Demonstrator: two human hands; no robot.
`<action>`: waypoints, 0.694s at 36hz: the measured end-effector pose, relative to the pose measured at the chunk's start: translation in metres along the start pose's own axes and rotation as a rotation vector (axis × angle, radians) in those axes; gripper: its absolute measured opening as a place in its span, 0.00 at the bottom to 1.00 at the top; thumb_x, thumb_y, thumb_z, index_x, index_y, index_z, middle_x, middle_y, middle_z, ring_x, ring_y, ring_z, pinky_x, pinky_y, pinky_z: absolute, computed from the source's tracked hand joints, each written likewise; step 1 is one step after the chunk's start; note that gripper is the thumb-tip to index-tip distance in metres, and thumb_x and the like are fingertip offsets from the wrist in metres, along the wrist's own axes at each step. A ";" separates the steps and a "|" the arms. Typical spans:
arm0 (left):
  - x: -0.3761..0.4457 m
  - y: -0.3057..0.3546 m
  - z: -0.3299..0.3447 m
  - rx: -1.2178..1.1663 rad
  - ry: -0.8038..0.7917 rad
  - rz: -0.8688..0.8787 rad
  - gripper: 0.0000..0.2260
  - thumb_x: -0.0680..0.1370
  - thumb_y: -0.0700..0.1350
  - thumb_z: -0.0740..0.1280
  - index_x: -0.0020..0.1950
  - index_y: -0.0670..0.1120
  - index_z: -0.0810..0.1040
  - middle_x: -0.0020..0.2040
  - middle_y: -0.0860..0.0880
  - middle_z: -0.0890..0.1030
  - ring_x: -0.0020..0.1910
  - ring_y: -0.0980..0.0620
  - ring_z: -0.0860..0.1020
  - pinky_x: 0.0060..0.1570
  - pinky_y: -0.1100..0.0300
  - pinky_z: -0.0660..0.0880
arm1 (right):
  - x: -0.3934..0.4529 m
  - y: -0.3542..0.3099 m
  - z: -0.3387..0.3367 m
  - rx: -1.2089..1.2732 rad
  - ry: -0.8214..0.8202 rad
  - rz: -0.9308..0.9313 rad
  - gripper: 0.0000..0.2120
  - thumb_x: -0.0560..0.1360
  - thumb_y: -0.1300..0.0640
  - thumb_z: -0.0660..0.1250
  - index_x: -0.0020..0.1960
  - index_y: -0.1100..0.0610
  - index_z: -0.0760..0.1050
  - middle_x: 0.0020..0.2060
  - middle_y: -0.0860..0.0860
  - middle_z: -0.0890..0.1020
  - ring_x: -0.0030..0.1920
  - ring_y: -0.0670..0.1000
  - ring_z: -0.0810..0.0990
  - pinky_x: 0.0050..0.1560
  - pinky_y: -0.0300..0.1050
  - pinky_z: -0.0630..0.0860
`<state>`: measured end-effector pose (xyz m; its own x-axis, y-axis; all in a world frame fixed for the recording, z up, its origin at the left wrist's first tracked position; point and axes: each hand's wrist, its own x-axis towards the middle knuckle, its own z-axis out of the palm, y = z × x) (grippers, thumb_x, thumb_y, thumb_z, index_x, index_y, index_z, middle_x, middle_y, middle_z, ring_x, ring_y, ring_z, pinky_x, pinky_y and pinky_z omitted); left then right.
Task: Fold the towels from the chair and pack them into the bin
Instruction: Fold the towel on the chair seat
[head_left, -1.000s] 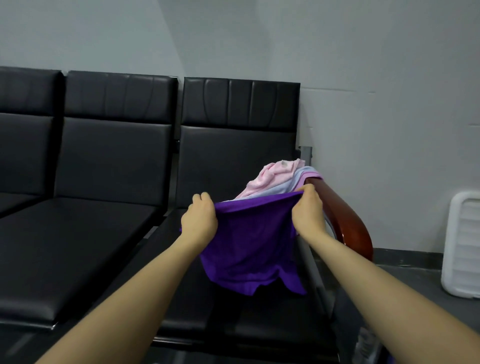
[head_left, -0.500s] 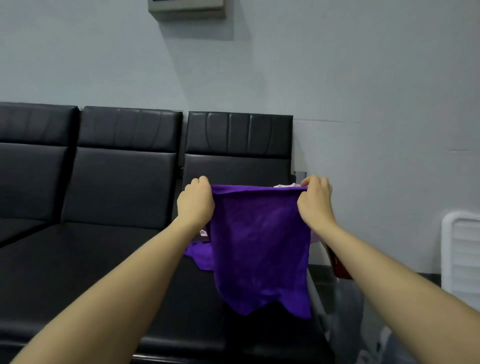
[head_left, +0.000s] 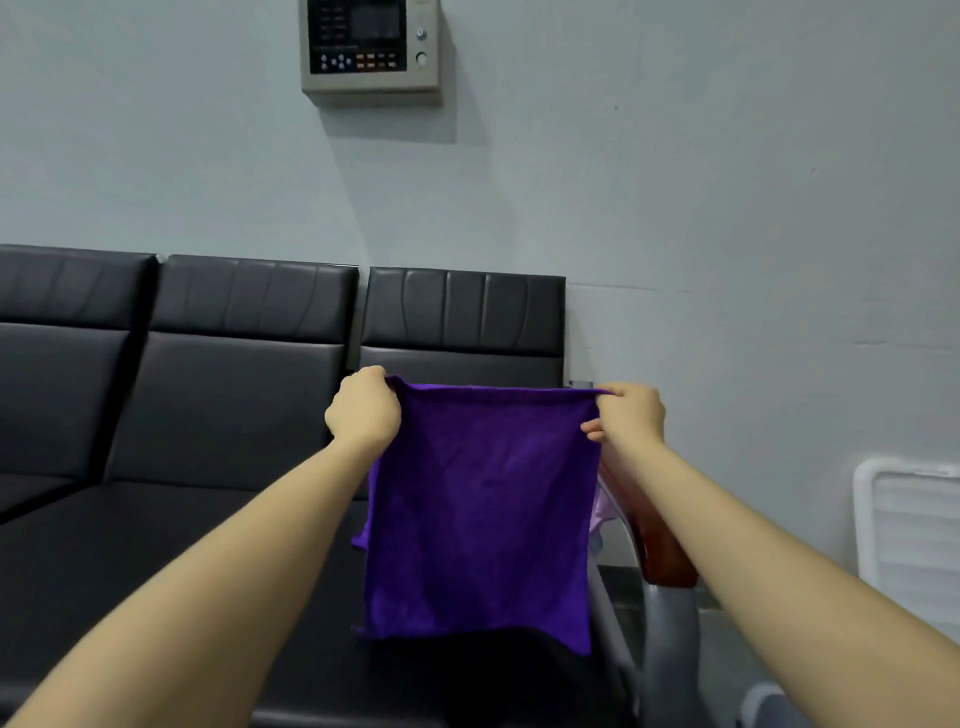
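A purple towel (head_left: 483, 514) hangs flat in the air in front of the rightmost black chair (head_left: 462, 317). My left hand (head_left: 363, 410) grips its top left corner and my right hand (head_left: 631, 413) pinches its top right corner, so the top edge is stretched straight. A sliver of pale pink towel (head_left: 602, 512) shows behind the purple one's right edge; the rest of the pile is hidden. A white slatted bin (head_left: 909, 540) stands at the right edge.
Three black padded chairs (head_left: 228, 395) stand in a row against the grey wall. A red-brown wooden armrest (head_left: 662, 545) on a grey metal frame (head_left: 670, 639) ends the row at the right. A control panel (head_left: 371, 47) hangs on the wall above.
Both hands have lifted the purple towel off the pile and pulled it apart, so it now hangs spread out and flat. The view has tilted upward.
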<state>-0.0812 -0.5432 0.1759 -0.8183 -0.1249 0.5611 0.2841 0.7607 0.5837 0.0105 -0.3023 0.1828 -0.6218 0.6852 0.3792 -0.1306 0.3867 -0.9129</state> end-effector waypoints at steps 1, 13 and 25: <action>0.001 -0.001 -0.002 -0.017 0.006 -0.003 0.10 0.79 0.41 0.56 0.50 0.44 0.77 0.48 0.41 0.81 0.45 0.39 0.80 0.42 0.52 0.73 | 0.000 0.000 0.000 0.036 0.002 0.018 0.20 0.74 0.71 0.53 0.59 0.64 0.77 0.41 0.61 0.82 0.21 0.46 0.77 0.20 0.34 0.72; 0.010 0.010 -0.001 -0.168 -0.006 -0.072 0.10 0.78 0.41 0.57 0.50 0.47 0.78 0.38 0.43 0.83 0.40 0.42 0.82 0.46 0.51 0.78 | 0.005 -0.001 0.003 0.067 0.118 0.025 0.08 0.80 0.62 0.59 0.51 0.57 0.76 0.41 0.55 0.80 0.28 0.53 0.80 0.21 0.35 0.74; 0.038 0.007 0.030 -0.381 -0.015 -0.096 0.11 0.80 0.41 0.58 0.58 0.41 0.76 0.57 0.41 0.78 0.56 0.42 0.75 0.46 0.58 0.68 | 0.036 0.006 0.036 0.030 0.151 -0.055 0.13 0.81 0.63 0.54 0.54 0.59 0.76 0.45 0.52 0.75 0.45 0.52 0.72 0.43 0.40 0.66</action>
<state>-0.1248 -0.5240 0.1836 -0.8566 -0.1718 0.4865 0.3692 0.4545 0.8106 -0.0400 -0.2974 0.1856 -0.4900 0.7496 0.4450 -0.1854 0.4091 -0.8934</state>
